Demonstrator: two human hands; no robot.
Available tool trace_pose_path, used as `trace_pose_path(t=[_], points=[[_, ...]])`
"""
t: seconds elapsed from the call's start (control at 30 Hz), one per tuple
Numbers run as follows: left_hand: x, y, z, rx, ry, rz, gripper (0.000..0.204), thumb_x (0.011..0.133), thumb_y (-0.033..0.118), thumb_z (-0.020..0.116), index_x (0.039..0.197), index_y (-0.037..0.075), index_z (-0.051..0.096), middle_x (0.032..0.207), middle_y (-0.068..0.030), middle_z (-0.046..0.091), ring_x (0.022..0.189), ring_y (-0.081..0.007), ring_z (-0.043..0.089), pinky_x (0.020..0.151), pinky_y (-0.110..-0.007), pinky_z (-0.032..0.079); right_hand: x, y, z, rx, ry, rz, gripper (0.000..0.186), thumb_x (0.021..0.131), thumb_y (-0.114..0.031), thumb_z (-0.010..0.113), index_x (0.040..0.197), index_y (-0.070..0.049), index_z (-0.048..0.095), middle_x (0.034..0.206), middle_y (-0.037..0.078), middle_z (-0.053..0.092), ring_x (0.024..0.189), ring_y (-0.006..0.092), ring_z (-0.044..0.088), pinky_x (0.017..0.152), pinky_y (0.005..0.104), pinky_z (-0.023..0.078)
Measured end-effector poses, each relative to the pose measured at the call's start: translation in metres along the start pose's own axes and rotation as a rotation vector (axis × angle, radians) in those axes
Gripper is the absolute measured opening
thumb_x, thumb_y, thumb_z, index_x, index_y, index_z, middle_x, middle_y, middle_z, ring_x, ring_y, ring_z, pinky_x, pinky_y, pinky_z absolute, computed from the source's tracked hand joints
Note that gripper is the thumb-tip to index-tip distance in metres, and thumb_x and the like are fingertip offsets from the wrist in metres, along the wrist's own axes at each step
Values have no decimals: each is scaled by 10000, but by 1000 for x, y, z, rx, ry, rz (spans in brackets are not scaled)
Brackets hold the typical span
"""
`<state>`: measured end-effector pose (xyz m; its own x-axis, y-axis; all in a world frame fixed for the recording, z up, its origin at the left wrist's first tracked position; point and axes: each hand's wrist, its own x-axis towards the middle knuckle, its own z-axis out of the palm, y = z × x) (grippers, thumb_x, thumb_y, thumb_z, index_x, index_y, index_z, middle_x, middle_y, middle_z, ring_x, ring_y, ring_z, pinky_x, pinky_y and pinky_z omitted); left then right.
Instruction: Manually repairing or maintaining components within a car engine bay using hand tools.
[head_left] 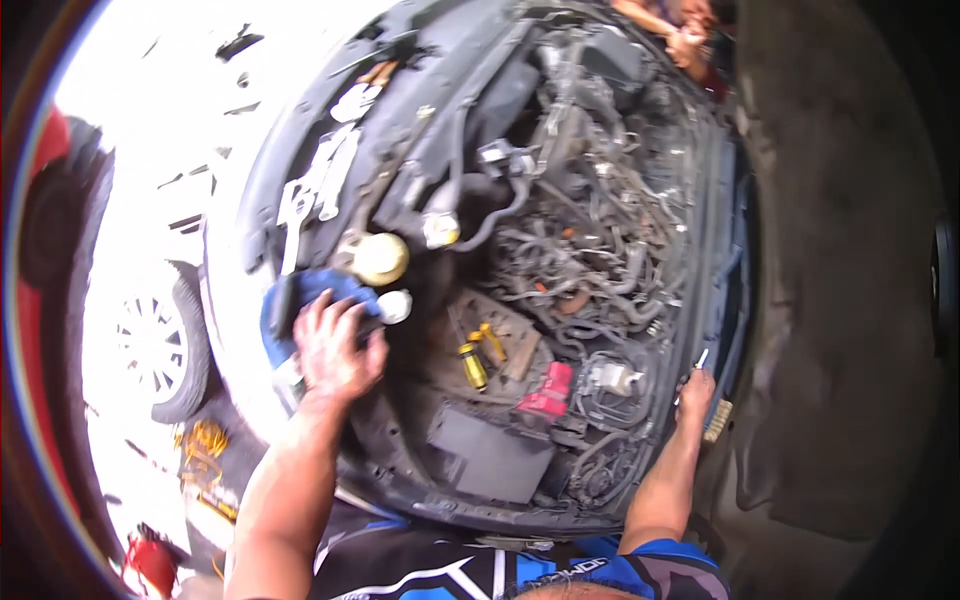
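Note:
My left hand (338,345) lies with its fingers stretched out over a blue cloth (272,312) on the front edge of an open engine bay. Beside its fingers a dark handle (284,305) lies across the cloth. A round white cap (394,306) and a larger cream-coloured round lid (380,260) are just past the fingertips. At the far right edge of the bay, my right hand (695,395) is closed round a thin object with a pale tip (702,357); its kind is too small to tell.
Two yellow-handled screwdrivers (473,368) lie on a metal tray in the bay, near a red cover (546,390) and loose wiring (585,260). Several wrenches (338,172) rest along the front edge. Another person's hands (688,42) show at the far side. A wheel (165,345) is at left.

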<state>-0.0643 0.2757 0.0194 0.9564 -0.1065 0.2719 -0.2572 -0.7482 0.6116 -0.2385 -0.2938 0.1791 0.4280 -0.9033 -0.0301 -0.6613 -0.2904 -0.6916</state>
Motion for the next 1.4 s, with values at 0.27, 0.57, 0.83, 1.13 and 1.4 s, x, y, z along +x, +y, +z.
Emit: trace_pose_path(t=[0.27,0.57,0.83,1.13,1.4], points=[[-5,-9,3,-84,-4,-40,407,714,291,695,1058,80,639,1153,-92,608,1213,-356,492,1046,-563,315,-229,-197,262,76,-996,-298,433,875,-83,630,1255,74,491,793,23,577,607,80,521,531,221,430],[-5,-10,-6,-121,-120,-44,447,731,331,679,1093,74,626,1203,-118,566,1284,-363,412,1078,-579,258,-308,-268,448,-410,-707,-629,403,837,-226,614,1174,-20,537,1116,277,633,1061,420,613,936,460,482],[-5,-14,2,-81,-168,-4,512,751,416,662,1129,74,619,1229,-133,563,1282,-369,421,1068,-590,248,-303,-265,455,-403,-760,-646,388,829,-212,665,1152,-10,592,1122,229,648,1074,387,616,949,436,479],[3,-10,7,13,-177,20,439,791,387,651,1139,119,629,1229,-107,581,1284,-344,432,1061,-542,257,-141,-159,283,-50,-618,-160,280,905,-293,641,856,-18,660,725,48,640,598,107,558,548,290,463],[-6,-16,13,67,-152,94,399,817,402,620,1108,129,642,1209,-88,603,1255,-351,470,1042,-540,281,-198,-35,310,-1057,-1100,-234,551,845,-390,686,1216,7,594,1190,220,633,1142,355,590,961,423,479]])
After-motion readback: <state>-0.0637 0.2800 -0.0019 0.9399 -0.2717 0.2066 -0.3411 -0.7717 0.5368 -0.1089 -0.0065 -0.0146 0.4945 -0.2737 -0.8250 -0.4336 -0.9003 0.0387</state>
